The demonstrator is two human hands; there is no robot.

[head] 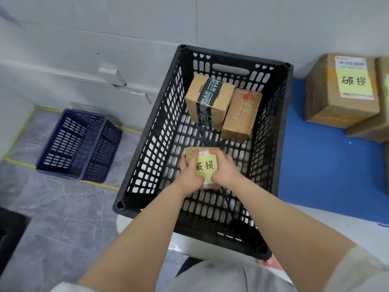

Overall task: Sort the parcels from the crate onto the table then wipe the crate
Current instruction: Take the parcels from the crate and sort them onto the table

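A blue-topped table (328, 165) is standing against a white wall, carrying a black crate (147, 127) at its left edge. By the crate's near wall, the left hand (190, 175) and right hand (225, 170) are gripping a small parcel (205, 165), fingers curling round its opposite sides. It is probably light and stiff, but its yellow note reads as damaged, so a gentle side grip seems wise. A taped box (210, 100) and a wrapped parcel (242, 114) are waiting at the far wall.

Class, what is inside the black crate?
Three parcels: a black-taped box, a brown-taped parcel, a yellow-labelled parcel whose sides the left hand and right hand grip and cover.
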